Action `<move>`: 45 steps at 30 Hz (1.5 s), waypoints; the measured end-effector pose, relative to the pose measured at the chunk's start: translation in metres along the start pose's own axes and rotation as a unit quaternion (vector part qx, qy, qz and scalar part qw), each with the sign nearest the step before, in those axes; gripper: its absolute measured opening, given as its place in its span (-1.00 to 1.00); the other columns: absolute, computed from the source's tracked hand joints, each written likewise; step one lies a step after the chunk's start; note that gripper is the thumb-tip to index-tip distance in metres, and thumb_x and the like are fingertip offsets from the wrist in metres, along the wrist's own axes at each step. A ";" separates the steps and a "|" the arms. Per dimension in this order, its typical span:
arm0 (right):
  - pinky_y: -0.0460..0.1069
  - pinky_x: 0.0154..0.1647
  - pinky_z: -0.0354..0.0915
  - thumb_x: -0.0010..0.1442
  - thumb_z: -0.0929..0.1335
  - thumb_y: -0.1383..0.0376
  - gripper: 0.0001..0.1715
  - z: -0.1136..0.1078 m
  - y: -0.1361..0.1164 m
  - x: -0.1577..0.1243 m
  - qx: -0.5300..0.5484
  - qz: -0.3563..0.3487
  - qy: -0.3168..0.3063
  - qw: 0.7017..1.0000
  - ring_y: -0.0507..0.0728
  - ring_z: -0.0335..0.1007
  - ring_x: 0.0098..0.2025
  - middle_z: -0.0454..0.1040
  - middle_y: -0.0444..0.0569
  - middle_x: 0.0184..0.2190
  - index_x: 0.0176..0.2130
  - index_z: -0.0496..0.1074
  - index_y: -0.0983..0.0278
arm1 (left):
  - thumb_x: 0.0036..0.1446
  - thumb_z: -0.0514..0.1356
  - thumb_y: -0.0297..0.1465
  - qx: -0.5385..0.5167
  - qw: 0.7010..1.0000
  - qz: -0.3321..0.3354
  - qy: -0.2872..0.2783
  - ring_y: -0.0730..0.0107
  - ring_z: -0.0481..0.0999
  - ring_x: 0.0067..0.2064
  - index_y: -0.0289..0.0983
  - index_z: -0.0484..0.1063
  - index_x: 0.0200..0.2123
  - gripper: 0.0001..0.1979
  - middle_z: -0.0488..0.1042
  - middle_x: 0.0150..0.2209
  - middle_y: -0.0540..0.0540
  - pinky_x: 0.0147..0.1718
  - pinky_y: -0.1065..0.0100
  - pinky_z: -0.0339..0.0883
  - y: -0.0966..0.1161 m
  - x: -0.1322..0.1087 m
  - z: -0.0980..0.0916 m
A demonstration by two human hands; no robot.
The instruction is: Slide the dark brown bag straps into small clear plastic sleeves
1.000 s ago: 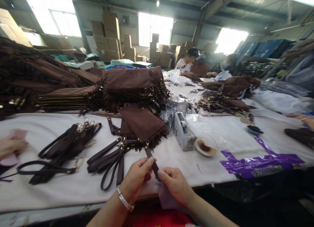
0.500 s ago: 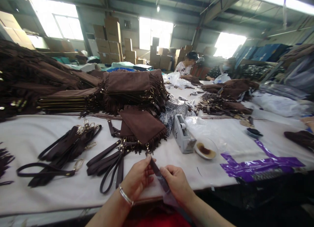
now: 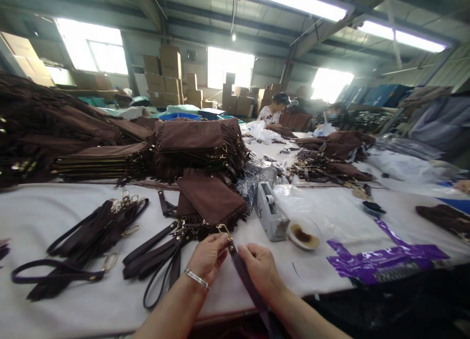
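Note:
My left hand (image 3: 208, 255) pinches the top of a dark brown wrist strap (image 3: 246, 281) just below its gold clasp (image 3: 222, 228). My right hand (image 3: 260, 269) is closed round the same strap a little lower, and the strap runs down past the table edge. Right behind the clasp lies a brown fringed suede pouch (image 3: 211, 198) with more straps (image 3: 157, 245) clipped to pouches beside it. Loose straps (image 3: 84, 237) with gold clasps lie in a heap to the left.
Tall stacks of brown fringed pouches (image 3: 188, 139) fill the back of the white table (image 3: 66, 300). A grey tape dispenser (image 3: 269, 213), a small glass dish (image 3: 304, 234) and purple film (image 3: 382, 256) sit to the right. Other people work at the far end, by stacked cardboard boxes (image 3: 169, 71).
Both hands have moved up and forward with the strap, bringing its gold clasp to the pouch's edge. The camera has tilted upward. A hand at the left edge is gone from view.

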State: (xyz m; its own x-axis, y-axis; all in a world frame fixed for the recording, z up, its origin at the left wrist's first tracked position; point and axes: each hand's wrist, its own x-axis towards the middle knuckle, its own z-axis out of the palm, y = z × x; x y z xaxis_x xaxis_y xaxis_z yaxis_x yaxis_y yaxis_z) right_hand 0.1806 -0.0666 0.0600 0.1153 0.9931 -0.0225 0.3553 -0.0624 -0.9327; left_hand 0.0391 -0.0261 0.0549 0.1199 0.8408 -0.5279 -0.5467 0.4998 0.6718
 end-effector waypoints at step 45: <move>-0.10 -0.63 0.15 -0.04 0.38 -0.09 -0.48 0.048 0.005 0.023 0.144 0.087 -0.119 0.979 0.02 0.26 -0.65 0.39 -0.09 -0.66 -0.51 0.32 0.32 | 0.07 0.12 -0.26 0.403 0.873 0.276 0.005 0.27 0.44 -0.36 -0.26 0.47 -0.41 -0.79 0.47 -0.44 -0.08 -0.39 0.32 0.31 0.033 -0.005 -0.046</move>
State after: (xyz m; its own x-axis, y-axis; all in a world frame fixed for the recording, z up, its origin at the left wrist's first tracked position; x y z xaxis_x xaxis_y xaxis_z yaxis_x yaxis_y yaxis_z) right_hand 0.1408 -0.0390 0.0378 -0.0803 0.9671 -0.2413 0.0688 -0.2361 -0.9693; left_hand -0.0172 -0.0229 0.0559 0.0127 0.9999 -0.0104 0.2422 0.0071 0.9702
